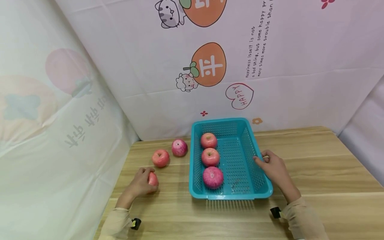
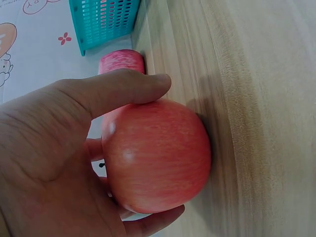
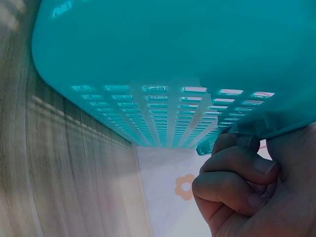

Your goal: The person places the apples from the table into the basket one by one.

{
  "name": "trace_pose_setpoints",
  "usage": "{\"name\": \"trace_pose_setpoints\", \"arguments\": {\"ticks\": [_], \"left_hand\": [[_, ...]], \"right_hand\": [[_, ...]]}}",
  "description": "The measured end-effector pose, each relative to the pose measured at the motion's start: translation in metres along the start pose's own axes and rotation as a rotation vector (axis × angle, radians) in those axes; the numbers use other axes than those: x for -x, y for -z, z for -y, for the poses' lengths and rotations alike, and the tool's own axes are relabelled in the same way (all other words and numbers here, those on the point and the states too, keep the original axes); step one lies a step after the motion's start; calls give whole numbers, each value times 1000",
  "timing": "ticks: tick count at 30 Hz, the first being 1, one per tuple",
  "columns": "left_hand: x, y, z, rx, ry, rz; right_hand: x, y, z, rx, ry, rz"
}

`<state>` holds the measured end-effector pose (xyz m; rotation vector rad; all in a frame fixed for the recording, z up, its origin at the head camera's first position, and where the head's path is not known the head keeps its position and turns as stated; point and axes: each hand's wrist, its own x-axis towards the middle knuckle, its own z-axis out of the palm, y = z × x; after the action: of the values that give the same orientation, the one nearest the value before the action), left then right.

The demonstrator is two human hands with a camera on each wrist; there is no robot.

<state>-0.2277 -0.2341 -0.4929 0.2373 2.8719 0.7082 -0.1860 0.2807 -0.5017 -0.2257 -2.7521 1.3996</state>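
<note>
While curled round an apple [image 1: 153, 180] near the table's [image 1: 315, 173] left edge, left hand [image 1: 141, 183] grips with thumb [image 2: 123, 91] on top, fingers beneath. Right hand [image 1: 274, 168] grasping the teal basket's [image 1: 240, 196] right rim, fingers [image 3: 232, 170] bent tight beneath it. Three apples [image 1: 210, 156] inside the basket; two more apples [image 1: 169, 152] left of it, toward the back edge.
</note>
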Motion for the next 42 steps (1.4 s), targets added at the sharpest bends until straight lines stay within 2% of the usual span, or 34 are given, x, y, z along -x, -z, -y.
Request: {"name": "trace_pose_setpoints", "arguments": {"ticks": [13, 25, 42], "left_hand": [[1, 2, -5, -38, 39, 11], [1, 1, -4, -57, 28, 26], [-3, -7, 3, -57, 19, -30]], "right_hand": [[0, 0, 0, 2, 11, -13], [-1, 1, -1, 15, 18, -11], [-1, -1, -2, 20, 46, -29]]}}
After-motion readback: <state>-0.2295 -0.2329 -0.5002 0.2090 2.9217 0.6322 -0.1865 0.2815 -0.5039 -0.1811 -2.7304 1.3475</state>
